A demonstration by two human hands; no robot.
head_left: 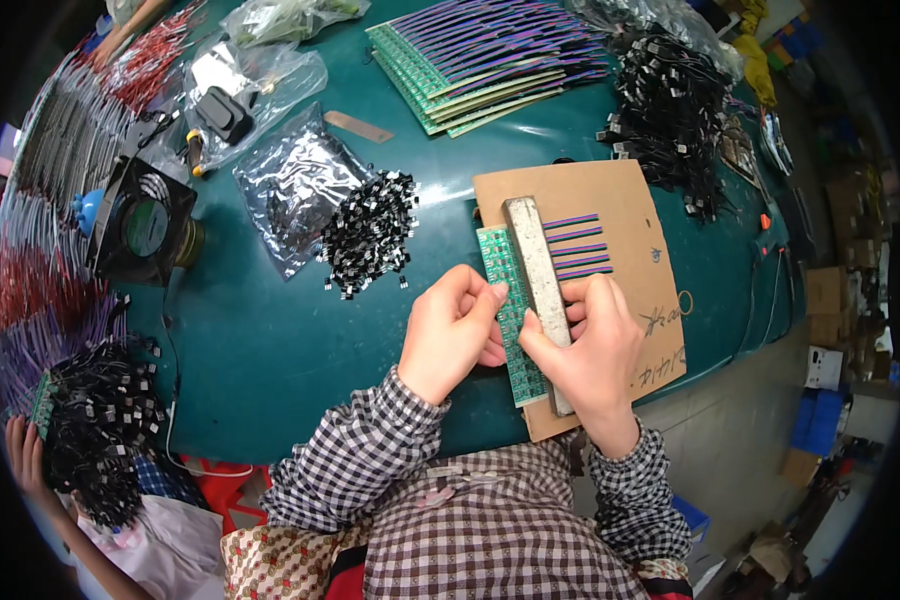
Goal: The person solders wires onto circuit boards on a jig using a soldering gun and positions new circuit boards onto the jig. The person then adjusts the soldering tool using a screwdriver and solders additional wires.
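Where hands cover the work: lower end of the green circuit strip (pixel 511 300) and of the grey metal bar (pixel 538 285) is hidden under both palms; contact there cannot be made out.
Left hand (pixel 454 330): fingers curled and pressed together, tips on the left edge of the green circuit strip.
Right hand (pixel 590 350): fingers bent together over the grey metal bar, thumb at its left edge, pressing it down.
Work position: strip and bar lie side by side on a brown cardboard sheet (pixel 635 215) at the near edge of the green counter (pixel 270 350); purple ribbon wires (pixel 577 245) stick out to the right from under the bar.
Loose parts: heap of small black components (pixel 370 232) on the counter, left of the cardboard.
Bags: clear plastic bag (pixel 288 190) beside the heap holds more black parts; contents blurred by glare.
Left rim: black fan (pixel 145 222); another person's hand (pixel 25 455), cut off by the frame.
Far side: stack of green boards with purple wires (pixel 485 55); tangled black wired parts (pixel 670 110) to its right.
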